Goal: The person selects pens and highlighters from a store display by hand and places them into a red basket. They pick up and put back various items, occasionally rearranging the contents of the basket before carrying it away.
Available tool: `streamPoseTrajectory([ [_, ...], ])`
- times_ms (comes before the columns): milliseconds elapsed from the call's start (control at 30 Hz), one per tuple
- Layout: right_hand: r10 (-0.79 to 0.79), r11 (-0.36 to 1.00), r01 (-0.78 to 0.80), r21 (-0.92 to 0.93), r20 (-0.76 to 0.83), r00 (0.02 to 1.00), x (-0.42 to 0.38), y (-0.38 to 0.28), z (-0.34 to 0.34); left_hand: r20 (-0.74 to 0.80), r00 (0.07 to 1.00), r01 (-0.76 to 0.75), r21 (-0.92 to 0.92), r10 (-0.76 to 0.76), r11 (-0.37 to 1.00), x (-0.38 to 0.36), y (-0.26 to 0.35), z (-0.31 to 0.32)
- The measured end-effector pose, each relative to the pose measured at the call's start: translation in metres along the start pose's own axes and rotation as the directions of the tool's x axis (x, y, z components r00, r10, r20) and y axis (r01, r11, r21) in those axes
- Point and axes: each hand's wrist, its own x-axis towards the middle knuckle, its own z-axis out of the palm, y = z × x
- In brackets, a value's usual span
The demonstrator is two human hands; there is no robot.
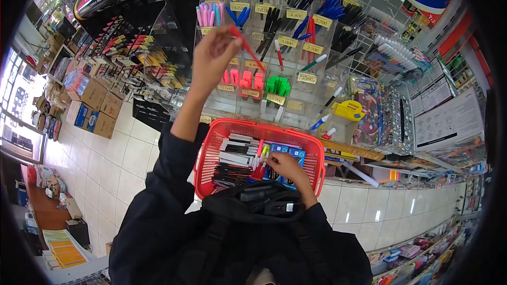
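My left hand [211, 58] is raised in front of the pen display and pinches a slim red pen [247, 48], which slants down to the right. Below it, pink-red highlighters [251, 82] and green highlighters [278, 85] stand in clear compartments. My right hand [288, 168] reaches into a red plastic basket [197, 171], its fingers drawn together beside some red and pink pens [260, 162]; whether they grip anything is hidden. White and black pens or markers [235, 157] lie in rows on the basket's left side, with blue packs [297, 154] on the right.
Price-tagged compartments of blue pens [330, 8] and other pens fill the rack ahead. A yellow-topped box [349, 110] stands at the shelf's right. Cardboard boxes [100, 119] are stacked on the tiled floor [124, 166] at left. More stocked shelves [417, 253] line the lower right.
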Motion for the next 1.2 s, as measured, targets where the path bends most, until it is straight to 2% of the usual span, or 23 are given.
streamPoseTrajectory([
  [133,0.046,0.999,-0.046,-0.013,0.016,0.999,0.000,0.005,0.001,0.079,0.987,-0.141,0.042,0.137,0.989,0.063,0.016,0.021],
  [233,0.038,0.999,-0.038,-0.036,-0.006,0.999,-0.002,0.002,-0.002,0.166,0.955,-0.274,0.180,0.246,0.945,0.101,0.012,0.029],
  [267,0.076,0.997,-0.075,-0.035,0.032,0.997,-0.003,0.000,-0.005,0.171,0.952,-0.285,0.186,0.254,0.940,0.108,0.012,0.033],
  [400,0.041,0.998,-0.040,-0.056,0.022,0.999,-0.002,0.012,0.000,0.235,0.929,-0.331,0.172,0.287,0.928,0.130,0.008,0.062],
  [500,0.050,0.996,-0.046,-0.083,0.044,0.998,-0.002,0.007,-0.002,0.287,0.927,-0.320,0.271,0.241,0.908,0.126,0.007,0.091],
  [533,0.040,0.997,-0.036,-0.073,0.045,0.998,-0.003,0.009,0.000,0.317,0.921,-0.289,0.163,0.228,0.943,0.129,-0.006,0.098],
  [667,0.055,0.996,-0.052,-0.066,0.058,0.997,-0.002,0.018,0.004,0.360,0.924,-0.257,0.324,0.133,0.910,0.123,-0.037,0.113],
  [800,0.050,0.996,-0.046,-0.074,0.051,0.997,-0.002,0.019,0.002,0.399,0.917,-0.186,0.356,0.031,0.916,0.116,-0.040,0.117],
  [1200,0.046,0.996,-0.041,-0.084,0.062,0.997,-0.002,0.020,0.004,0.416,0.909,-0.194,0.409,0.007,0.892,0.115,-0.054,0.108],
])
